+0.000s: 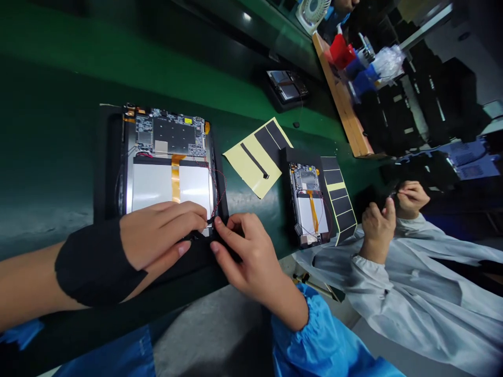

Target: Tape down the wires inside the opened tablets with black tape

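Open electronic device (157, 161) with dark circuit board (173, 135), orange ribbon (175, 180)

The left hand (163, 230), fingers (192, 209) curled, points toward two o'clock; the right hand (251, 256), thumb (223, 256) and forefinger (230, 233) parted, toward ten.

The left hand (161, 233) is bare, with short nails. A wide black band (96, 262) goes round the wrist. It looks dull and comes to a point on the thumb side. The right hand (253, 256) is bare too. Its sleeve (310, 345) is bright blue and shiny, with lots of folds. The cuff (309, 309) is bunched and puffy, like a frill.
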`<state>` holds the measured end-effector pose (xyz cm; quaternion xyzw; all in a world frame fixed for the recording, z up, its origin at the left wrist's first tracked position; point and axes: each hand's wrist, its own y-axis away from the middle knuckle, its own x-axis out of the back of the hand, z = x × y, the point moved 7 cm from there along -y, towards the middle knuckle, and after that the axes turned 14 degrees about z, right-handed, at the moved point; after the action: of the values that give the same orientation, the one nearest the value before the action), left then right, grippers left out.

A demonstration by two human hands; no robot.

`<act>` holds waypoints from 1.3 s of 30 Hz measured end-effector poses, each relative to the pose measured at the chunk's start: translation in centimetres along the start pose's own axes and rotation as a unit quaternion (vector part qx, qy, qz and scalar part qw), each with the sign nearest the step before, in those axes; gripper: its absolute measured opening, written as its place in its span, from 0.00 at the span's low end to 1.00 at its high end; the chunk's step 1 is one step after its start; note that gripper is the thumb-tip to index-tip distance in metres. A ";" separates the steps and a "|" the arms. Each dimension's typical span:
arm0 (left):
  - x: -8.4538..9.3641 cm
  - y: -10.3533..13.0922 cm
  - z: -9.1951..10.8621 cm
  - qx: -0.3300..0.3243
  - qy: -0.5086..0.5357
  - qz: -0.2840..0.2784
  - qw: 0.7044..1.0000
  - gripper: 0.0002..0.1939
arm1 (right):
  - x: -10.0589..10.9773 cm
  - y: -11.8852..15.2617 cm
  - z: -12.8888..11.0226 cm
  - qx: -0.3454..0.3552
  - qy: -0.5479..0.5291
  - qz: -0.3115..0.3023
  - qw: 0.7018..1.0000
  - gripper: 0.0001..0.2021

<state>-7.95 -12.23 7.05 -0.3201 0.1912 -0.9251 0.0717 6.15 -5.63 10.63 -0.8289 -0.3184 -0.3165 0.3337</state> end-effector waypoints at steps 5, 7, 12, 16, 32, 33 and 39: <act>0.0 0.0 0.1 -0.004 -0.015 0.007 1.000 0.11 | 0.9 -0.1 1.3 -0.076 -0.019 0.080 0.994 0.12; -0.1 0.1 0.0 0.000 -0.020 0.014 1.000 0.10 | 0.7 -0.7 1.7 -0.087 0.006 0.082 0.993 0.11; -0.3 0.2 0.0 -0.012 -0.037 -0.003 0.999 0.11 | 0.1 -2.0 0.9 -0.041 0.087 0.074 0.993 0.11; 0.1 -0.2 0.8 -0.017 -0.048 0.014 0.999 0.13 | -0.4 -2.1 -0.4 -0.015 0.167 0.049 0.985 0.11; -0.7 0.3 0.7 -0.027 -0.056 0.023 0.998 0.15 | -1.1 -2.6 1.0 -0.123 0.093 0.011 0.988 0.07; -0.8 0.4 0.5 -0.017 -0.057 0.027 0.998 0.16 | -1.2 -2.5 1.0 -0.119 0.090 0.012 0.989 0.07; -0.8 0.6 0.5 -0.029 -0.038 0.020 0.999 0.15 | -1.2 -2.2 1.0 -0.101 0.064 0.023 0.993 0.07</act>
<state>-7.07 -12.76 6.71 -0.3526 0.2213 -0.9049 0.0883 4.16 -4.00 9.92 -0.8435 -0.2437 -0.3920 0.2746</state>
